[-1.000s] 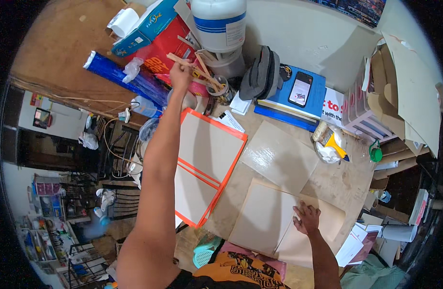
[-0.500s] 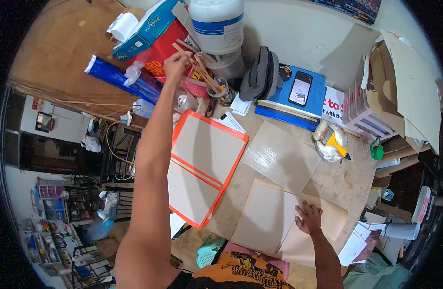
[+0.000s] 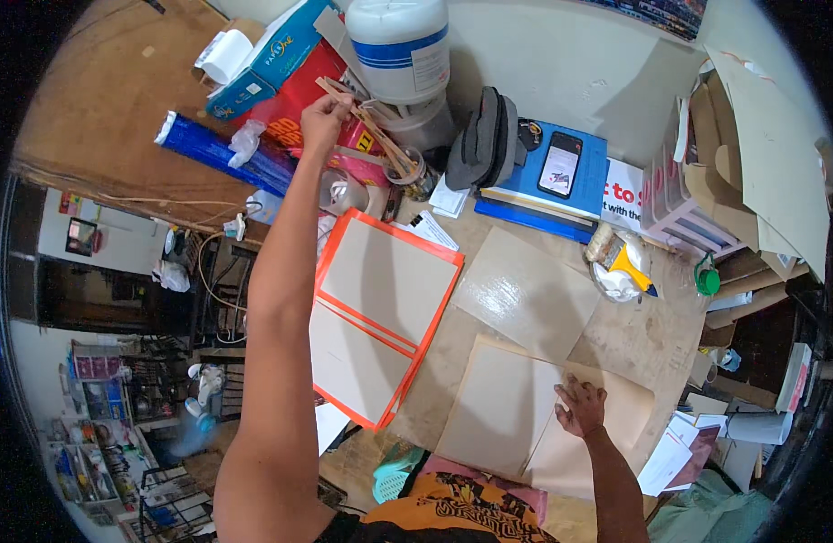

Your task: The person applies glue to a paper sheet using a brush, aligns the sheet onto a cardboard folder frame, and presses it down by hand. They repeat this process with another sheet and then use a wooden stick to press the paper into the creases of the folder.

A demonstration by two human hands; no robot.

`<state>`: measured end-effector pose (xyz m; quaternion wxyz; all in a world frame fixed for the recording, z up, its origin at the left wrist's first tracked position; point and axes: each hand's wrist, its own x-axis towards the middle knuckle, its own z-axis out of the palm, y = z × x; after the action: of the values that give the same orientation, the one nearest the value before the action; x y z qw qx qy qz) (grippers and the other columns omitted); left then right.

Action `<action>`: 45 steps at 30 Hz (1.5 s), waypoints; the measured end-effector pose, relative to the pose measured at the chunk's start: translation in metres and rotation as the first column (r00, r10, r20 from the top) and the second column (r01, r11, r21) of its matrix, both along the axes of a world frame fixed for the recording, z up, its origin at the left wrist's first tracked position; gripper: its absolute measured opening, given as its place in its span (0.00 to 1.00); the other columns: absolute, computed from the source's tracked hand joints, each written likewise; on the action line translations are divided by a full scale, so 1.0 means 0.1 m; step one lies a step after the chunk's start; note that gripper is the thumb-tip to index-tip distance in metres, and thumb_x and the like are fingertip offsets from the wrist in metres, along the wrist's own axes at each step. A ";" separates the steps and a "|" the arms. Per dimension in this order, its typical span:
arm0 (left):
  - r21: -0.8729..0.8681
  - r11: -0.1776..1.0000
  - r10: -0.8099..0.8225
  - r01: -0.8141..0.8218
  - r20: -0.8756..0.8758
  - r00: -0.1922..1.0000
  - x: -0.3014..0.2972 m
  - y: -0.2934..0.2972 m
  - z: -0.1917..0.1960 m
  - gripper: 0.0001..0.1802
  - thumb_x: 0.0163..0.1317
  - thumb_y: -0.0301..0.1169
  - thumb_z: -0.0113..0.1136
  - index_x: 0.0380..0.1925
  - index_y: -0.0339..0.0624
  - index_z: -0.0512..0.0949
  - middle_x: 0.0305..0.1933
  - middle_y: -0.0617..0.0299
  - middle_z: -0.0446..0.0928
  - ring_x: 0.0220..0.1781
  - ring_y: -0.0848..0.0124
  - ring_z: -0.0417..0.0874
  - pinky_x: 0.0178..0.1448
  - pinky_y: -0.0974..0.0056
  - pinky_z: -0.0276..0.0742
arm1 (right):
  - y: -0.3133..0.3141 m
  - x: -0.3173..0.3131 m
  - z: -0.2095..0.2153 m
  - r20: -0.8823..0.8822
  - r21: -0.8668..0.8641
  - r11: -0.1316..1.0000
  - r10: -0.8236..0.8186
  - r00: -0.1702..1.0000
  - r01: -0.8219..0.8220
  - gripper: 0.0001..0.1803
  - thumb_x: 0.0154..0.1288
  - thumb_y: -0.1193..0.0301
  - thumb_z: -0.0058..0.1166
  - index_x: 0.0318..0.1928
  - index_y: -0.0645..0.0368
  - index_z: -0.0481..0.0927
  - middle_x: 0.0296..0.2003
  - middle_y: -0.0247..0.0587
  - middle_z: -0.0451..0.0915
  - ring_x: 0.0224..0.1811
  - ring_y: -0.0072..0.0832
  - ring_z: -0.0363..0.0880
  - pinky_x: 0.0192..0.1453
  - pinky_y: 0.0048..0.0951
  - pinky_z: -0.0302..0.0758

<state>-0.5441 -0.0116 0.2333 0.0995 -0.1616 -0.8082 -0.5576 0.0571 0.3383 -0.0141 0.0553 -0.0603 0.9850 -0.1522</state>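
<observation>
At the far left of the table, my left hand (image 3: pixel 324 125) reaches up with its fingers closed on one of the thin wooden sticks (image 3: pixel 380 131). Several of these lean out of a clear jar (image 3: pixel 411 176); how far the fingers wrap is partly hidden. My right hand (image 3: pixel 579 407) rests on a tan open folder (image 3: pixel 615 412) at the front right, fingers spread and holding nothing. Glued to or lying on the folder's left half is a pale board (image 3: pixel 499 407). Beyond it, a glossy, wet-looking grey board (image 3: pixel 529 290) lies on the table.
Left of centre lie grey boards on orange sheeting (image 3: pixel 389 281). A bowl of white paste (image 3: pixel 620 276) with a yellow-handled brush (image 3: pixel 632 270) sits at right. At the back stand a large white jug (image 3: pixel 400 54), a grey pouch (image 3: pixel 487 140) and a phone (image 3: pixel 561 165) on blue binders.
The view has shifted slightly, moving most things a little left. My left hand stays at the wooden sticks and my right hand remains on the folder.
</observation>
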 end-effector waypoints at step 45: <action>0.270 0.933 0.320 -0.240 -0.313 0.894 2.06 0.13 0.81 0.07 0.69 0.28 0.48 0.44 0.37 0.70 0.27 0.63 0.74 0.27 0.76 0.75 0.31 0.72 0.71 | -0.01 -0.04 0.05 -0.054 -0.043 0.999 -0.001 0.999 -0.002 0.23 0.54 0.57 0.56 0.54 0.37 0.77 0.61 0.38 0.70 0.53 0.44 0.68 0.55 0.51 0.61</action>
<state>-0.3379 0.0016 0.3147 0.3396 -0.1275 -0.7239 -0.5869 0.0532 0.3375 -0.0089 0.0275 -0.0658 0.9825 -0.1719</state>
